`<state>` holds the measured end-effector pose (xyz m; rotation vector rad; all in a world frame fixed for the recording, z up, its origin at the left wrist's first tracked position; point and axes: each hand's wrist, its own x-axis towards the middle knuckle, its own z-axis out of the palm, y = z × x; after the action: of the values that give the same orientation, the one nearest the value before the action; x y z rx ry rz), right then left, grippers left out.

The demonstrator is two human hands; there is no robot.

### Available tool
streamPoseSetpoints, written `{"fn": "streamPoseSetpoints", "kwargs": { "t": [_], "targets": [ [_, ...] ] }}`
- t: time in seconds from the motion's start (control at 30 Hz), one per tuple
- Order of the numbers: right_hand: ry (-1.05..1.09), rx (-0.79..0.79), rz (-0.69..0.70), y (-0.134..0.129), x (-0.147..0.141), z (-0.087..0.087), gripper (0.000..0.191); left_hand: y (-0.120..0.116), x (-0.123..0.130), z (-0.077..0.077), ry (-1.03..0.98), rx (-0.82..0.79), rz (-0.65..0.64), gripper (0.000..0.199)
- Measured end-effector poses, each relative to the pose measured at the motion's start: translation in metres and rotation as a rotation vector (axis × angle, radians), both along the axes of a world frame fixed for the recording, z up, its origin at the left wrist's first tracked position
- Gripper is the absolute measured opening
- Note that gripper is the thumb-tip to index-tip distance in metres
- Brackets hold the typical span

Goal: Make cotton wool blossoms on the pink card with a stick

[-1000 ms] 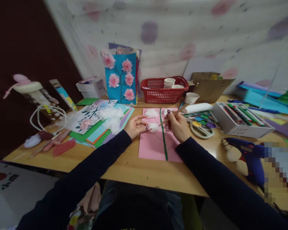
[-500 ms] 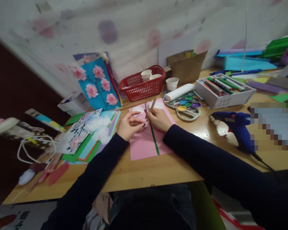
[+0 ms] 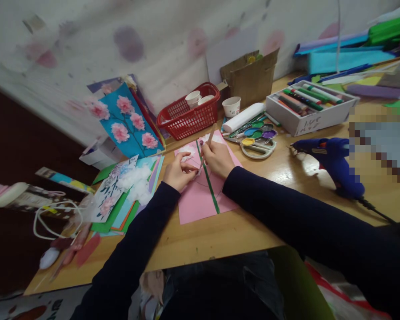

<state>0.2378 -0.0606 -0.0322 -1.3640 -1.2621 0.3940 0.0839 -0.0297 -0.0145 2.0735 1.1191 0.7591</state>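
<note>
In the head view, a pink sheet of paper [image 3: 195,209] with a green painted stripe and thin curved lines lies in front of me. My right hand [image 3: 218,158] is closed round a slim brown stick [image 3: 214,133], perhaps a brush or pencil; its lower tip points toward my left fingertips. Over the sheet's left half, my left hand [image 3: 178,173] pinches a small pale scrap [image 3: 198,172], its material unclear. White fluffy material [image 3: 186,153] sits on the sheet's upper left, partly behind my left hand.
A blue glue gun [image 3: 330,155] lies on the right, near a marker box [image 3: 306,118]. Scissors [image 3: 258,151] and a paint palette [image 3: 258,131] are beyond my right hand. Behind stand a red basket [image 3: 186,122] and a blue flower picture [image 3: 128,124]. Cotton [image 3: 136,180] lies left on coloured paper.
The camera view has shifted slightly. The stick's lower end now reaches the scrap at my left fingertips. Both hands keep their hold.
</note>
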Motion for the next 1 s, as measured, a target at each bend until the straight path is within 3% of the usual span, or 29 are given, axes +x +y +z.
{"fn": "streamPoseSetpoints", "kwargs": {
  "t": [0.1,0.3,0.73,1.0],
  "targets": [
    [-0.072,0.069,-0.044,-0.003,0.001,0.002,0.036,0.0,0.001,0.001,0.045,0.064,0.009,0.057],
    [-0.3,0.046,0.101,-0.01,-0.002,0.003,0.034,-0.004,0.004,0.005,0.115,0.126,0.01,0.057],
    [-0.276,0.07,0.008,-0.012,-0.002,0.004,0.035,-0.008,0.006,0.006,0.183,0.191,0.016,0.054],
    [-0.417,-0.01,0.052,-0.012,-0.004,0.004,0.037,-0.011,0.008,0.007,0.22,0.209,0.015,0.055]
  ]
}}
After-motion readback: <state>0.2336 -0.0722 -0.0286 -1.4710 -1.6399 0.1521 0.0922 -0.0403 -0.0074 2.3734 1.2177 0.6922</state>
